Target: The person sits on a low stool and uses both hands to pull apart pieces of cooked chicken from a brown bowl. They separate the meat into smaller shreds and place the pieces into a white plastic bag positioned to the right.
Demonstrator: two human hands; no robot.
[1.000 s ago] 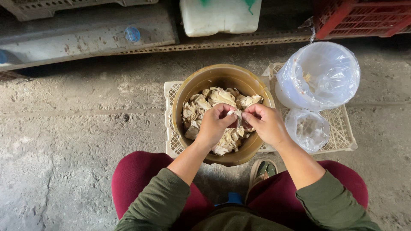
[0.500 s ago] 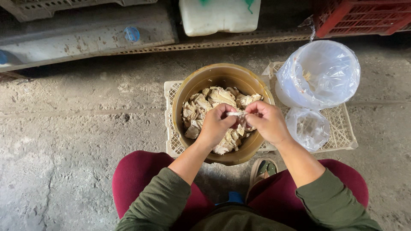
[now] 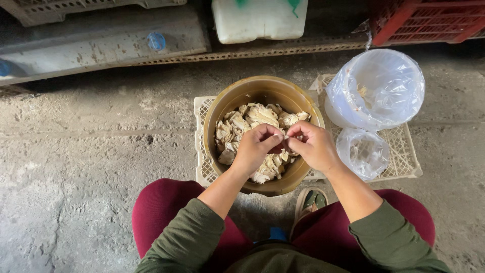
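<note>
Nearest the camera, the person's dark red trousers (image 3: 166, 212) and olive green sleeves (image 3: 184, 242) fill the bottom of the view, with a sandalled foot (image 3: 309, 201) showing between the knees on the rough concrete floor (image 3: 76, 167). Above the knees, the left hand (image 3: 255, 149) and the right hand (image 3: 313, 146) meet over a brown round bowl (image 3: 237, 98). Their fingertips are pinched narrowly together on one small pale piece (image 3: 284, 137), held between the two hands just above the bowl's contents; what it is exactly cannot be told. The bowl is about half full of pale, papery, beige scraps (image 3: 252, 116), possibly peelings or husks. It stands on a flat cream plastic lattice crate (image 3: 199, 131). Just to the right of the right hand, a small clear plastic bag (image 3: 364, 151) lies on the same lattice, and beyond it stands a white bucket lined with a clear plastic bag (image 3: 376, 88). Farther off, along the top edge, are a white plastic canister (image 3: 257, 20), a red crate (image 3: 424, 20) and a grey concrete ledge (image 3: 101, 45).
</note>
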